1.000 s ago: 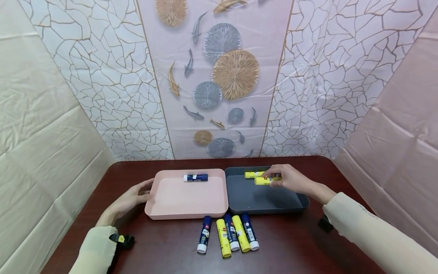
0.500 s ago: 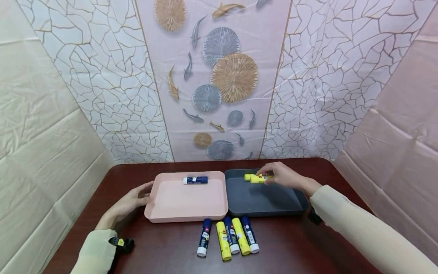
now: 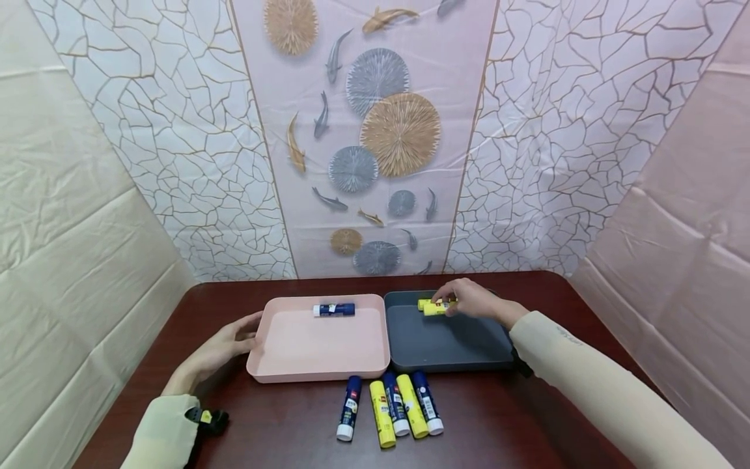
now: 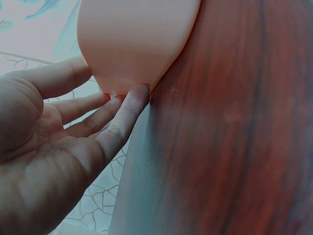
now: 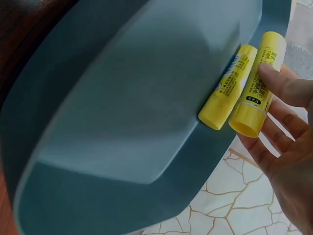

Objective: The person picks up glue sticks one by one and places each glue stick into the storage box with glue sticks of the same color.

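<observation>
My right hand (image 3: 476, 301) pinches a yellow glue stick (image 5: 252, 105) between thumb and fingers, at the back part of the dark grey tray (image 3: 422, 345). Close beside it, a second yellow glue stick (image 5: 227, 90) lies in that tray; in the head view the held one partly hides it. My left hand (image 3: 219, 348) touches the left end of the pink tray (image 3: 319, 345). In the left wrist view its fairly straight fingers (image 4: 124, 112) rest against the tray's outer wall. A navy glue stick with a white cap (image 3: 335, 310) lies in the pink tray near its back wall.
In front of the trays, several glue sticks lie on the dark red table (image 3: 269, 423): a navy one (image 3: 349, 407) stands apart, beside a yellow one (image 3: 383, 413) and a tight row of others. A patterned cloth (image 3: 404, 195) hangs behind the table.
My right hand has moved left and slightly back, bringing the held yellow glue stick closer over the other one in the grey tray. The left hand stays at the pink tray.
</observation>
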Motion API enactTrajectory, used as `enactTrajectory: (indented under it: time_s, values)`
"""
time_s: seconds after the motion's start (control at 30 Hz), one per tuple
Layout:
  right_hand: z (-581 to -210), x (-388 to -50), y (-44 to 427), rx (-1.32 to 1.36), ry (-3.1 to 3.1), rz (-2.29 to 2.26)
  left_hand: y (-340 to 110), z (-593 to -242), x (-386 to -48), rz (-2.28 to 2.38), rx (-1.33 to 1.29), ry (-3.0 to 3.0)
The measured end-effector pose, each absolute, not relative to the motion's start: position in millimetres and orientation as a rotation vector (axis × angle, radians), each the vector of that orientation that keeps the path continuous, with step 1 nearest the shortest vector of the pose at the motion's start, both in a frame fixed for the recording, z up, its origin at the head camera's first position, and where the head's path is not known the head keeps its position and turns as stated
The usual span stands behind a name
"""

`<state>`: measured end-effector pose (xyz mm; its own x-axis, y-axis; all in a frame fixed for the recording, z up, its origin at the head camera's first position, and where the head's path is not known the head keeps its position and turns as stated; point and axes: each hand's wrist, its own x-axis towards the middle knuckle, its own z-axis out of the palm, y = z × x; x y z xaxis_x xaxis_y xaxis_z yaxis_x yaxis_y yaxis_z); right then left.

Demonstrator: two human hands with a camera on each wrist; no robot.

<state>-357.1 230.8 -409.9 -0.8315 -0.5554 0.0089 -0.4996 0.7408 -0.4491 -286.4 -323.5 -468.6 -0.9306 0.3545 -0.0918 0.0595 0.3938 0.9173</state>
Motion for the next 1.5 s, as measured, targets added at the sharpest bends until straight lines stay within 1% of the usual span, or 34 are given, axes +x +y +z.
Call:
enactTrajectory:
  time_s: [0.4,0.77,1.23,1.5]
  values:
    - [-416.9,-355.1,221.9,-0.897,2.792,-0.644,-322.5,-468.8,-287.5,1.539,0.352,2.385]
    - [-420.3,-357.6,216.8,-0.825,2.831,-0.523,-321.4,-465.7,-288.2,1.531,0.338,2.390]
    - [-421.7,-357.1,215.8,-0.916,2.900,-0.434,-321.8,-465.5,-288.0,1.530,0.363,2.400]
    - [-426.7,-357.4,213.4,-0.885,2.908,-0.398,-322.7,-468.1,-286.2,1.532,0.346,2.393]
